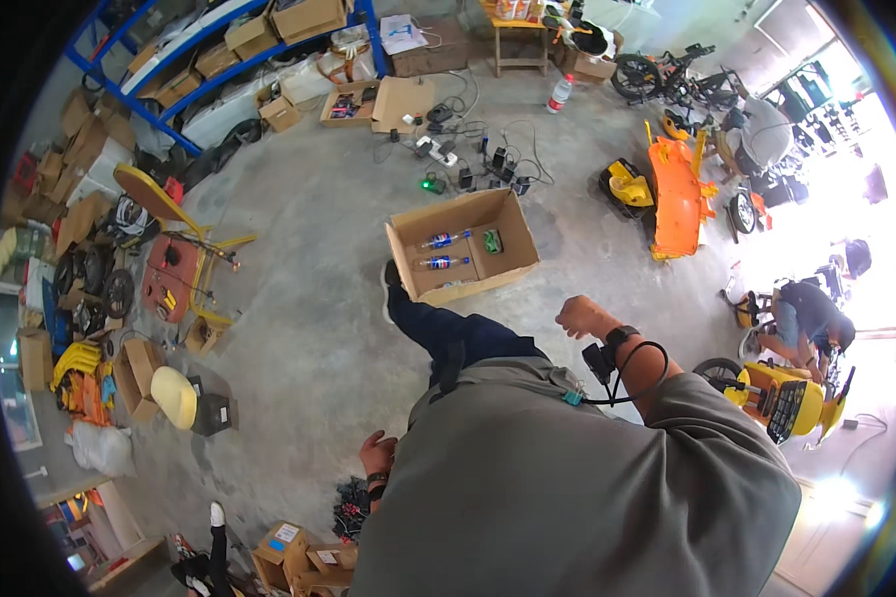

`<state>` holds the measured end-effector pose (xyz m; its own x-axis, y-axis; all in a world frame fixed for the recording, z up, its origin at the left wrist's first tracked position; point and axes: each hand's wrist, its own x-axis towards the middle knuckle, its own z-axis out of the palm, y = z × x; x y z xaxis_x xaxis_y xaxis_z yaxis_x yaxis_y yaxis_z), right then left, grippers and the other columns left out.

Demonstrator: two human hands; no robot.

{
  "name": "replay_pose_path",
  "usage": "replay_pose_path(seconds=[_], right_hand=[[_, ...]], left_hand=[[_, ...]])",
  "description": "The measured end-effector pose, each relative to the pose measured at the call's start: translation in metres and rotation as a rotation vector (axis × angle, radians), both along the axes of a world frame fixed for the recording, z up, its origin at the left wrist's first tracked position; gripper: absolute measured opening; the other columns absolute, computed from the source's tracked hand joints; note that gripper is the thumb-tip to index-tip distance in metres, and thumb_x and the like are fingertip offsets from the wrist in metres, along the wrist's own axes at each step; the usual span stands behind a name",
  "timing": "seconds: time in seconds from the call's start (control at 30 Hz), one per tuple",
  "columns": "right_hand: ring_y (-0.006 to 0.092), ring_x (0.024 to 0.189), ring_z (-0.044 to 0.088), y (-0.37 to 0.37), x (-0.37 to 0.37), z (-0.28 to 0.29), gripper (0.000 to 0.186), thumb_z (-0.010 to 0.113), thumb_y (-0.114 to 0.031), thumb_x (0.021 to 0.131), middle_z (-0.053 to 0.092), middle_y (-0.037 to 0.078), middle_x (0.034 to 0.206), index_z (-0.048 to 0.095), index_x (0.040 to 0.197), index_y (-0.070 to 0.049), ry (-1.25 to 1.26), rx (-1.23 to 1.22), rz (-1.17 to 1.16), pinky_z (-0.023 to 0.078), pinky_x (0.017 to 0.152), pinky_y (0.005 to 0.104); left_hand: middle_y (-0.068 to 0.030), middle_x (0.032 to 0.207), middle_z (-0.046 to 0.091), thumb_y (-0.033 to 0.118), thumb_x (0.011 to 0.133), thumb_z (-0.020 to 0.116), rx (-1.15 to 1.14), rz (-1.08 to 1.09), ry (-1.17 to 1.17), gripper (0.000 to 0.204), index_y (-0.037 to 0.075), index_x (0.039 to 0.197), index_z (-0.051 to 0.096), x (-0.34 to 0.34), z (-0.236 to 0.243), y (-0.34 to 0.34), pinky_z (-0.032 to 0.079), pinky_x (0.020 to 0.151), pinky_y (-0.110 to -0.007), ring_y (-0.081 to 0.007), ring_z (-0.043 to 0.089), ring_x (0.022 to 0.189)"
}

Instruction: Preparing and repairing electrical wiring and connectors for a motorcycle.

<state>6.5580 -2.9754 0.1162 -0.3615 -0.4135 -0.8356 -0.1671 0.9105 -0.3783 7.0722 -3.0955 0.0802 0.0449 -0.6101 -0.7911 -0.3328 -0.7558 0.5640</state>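
Observation:
An open cardboard box (513, 269) stands on the floor in front of me. In it lie two clear plastic bottles (442, 263) with blue labels, and a small green item (493, 241) whose kind I cannot make out. My right hand (579, 316) hangs to the right of the box's near corner, fingers curled in, with nothing seen in it. A black strapped device with a cable sits on that wrist. Down at my left side, my left hand (376, 454) is loose and apart from the box, its fingers slightly spread and partly hidden by my shirt.
Beyond the box lie chargers and a power strip (436, 151) with tangled cables. An orange vehicle shell (677, 194) stands right; a yellow chair (204, 244) stands left. A blue shelf (149, 114) holds cartons. At the right, another person (811, 313) crouches by a yellow scooter (782, 393).

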Motion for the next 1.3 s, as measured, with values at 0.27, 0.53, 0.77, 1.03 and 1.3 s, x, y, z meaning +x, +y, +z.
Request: replay_pose_path(seconds=[0.27,0.53,0.77,1.03,1.3], right_hand=[[0.0173,0.057,0.061,-0.038,0.003,0.027,0.021,0.058,-0.019,0.079,0.061,0.008,0.07,0.06,0.084,0.002,-0.015,-0.055,-0.063,0.051,0.048,0.0298],[0.0185,0.049,0.061,0.025,-0.025,-0.037,0.029,0.055,-0.023,0.078,0.062,0.01,0.059,0.063,0.065,0.001,0.051,0.055,-0.07,0.05,0.047,0.0328],[0.0186,0.055,0.062,0.032,-0.043,-0.018,0.02,0.056,-0.016,0.08,0.064,0.01,0.069,0.062,0.078,0.003,-0.159,0.117,-0.531,0.053,0.049,0.0328],[0.0169,0.05,0.058,-0.169,-0.192,-0.034,0.027,0.059,-0.023,0.083,0.06,0.007,0.06,0.061,0.071,0.002,-0.037,-0.26,-0.062,0.046,0.042,0.0304],[0.0176,0.054,0.058,-0.322,-0.275,-0.021,0.029,0.055,-0.025,0.085,0.059,0.009,0.06,0.061,0.072,0.001,0.117,-0.384,-0.384,0.048,0.053,0.0305]], left_hand=[[-0.0183,0.083,0.063,-0.007,0.072,0.057,0.043,0.085,-0.044,0.05,-0.002,0.121,0.047,0.019,0.032,-0.046,0.05,0.05,-0.034,-0.0244,0.062,0.059],[-0.0151,0.074,0.062,-0.006,0.071,0.056,0.023,-0.258,-0.122,0.041,-0.003,0.112,0.051,-0.02,0.008,-0.143,0.051,0.049,-0.032,-0.0222,0.061,0.056],[-0.0116,0.071,0.062,0.002,0.072,0.06,-0.121,-0.513,-0.098,0.036,-0.005,0.107,0.056,-0.163,-0.018,-0.263,0.05,0.049,-0.029,-0.0183,0.06,0.055],[-0.0104,0.079,0.064,0.008,0.078,0.061,-0.213,-0.483,0.024,0.034,-0.002,0.111,0.056,-0.287,0.049,-0.347,0.051,0.056,-0.028,-0.0163,0.062,0.064],[-0.012,0.076,0.063,0.008,0.077,0.059,0.069,-0.068,-0.049,0.027,0.003,0.103,0.058,-0.239,0.018,-0.473,0.052,0.052,-0.032,-0.0233,0.064,0.061]])
